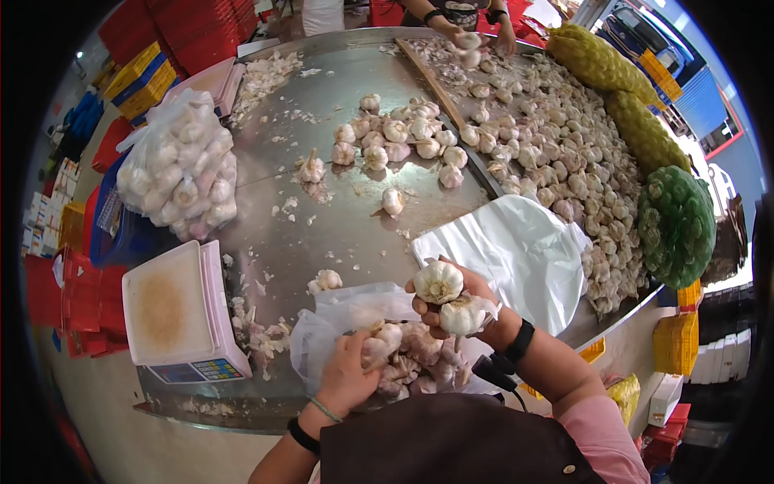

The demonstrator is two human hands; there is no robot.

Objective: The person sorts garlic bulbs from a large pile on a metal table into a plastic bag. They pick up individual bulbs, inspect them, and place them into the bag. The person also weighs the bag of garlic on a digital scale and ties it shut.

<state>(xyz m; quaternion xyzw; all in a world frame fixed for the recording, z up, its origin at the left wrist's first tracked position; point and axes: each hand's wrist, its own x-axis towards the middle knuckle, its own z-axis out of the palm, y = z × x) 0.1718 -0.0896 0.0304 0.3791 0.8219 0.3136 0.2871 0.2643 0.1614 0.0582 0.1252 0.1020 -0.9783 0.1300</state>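
Observation:
Two white garlic bulbs, one with its root end up (438, 282) and another with loose skin (462, 316), rest in my right hand (481, 288), held above an open plastic bag. That translucent bag (311, 342) lies at the table's near edge, filled with garlic bulbs (420, 345). My left hand (346, 374) reaches into its mouth, its fingers around a garlic bulb (383, 340). Beyond my right hand, a flat white plastic bag (508, 248) covers part of the table. A loose cluster of bulbs (396, 131) sits farther out.
A digital scale (169, 302) stands at left, below a full bag of garlic (181, 163). Right of a wooden divider (430, 81) spreads a large garlic heap (568, 157), edged by yellow mesh sacks (598, 60) and a green one (677, 227). Another person's hands (450, 30) handle bulbs opposite.

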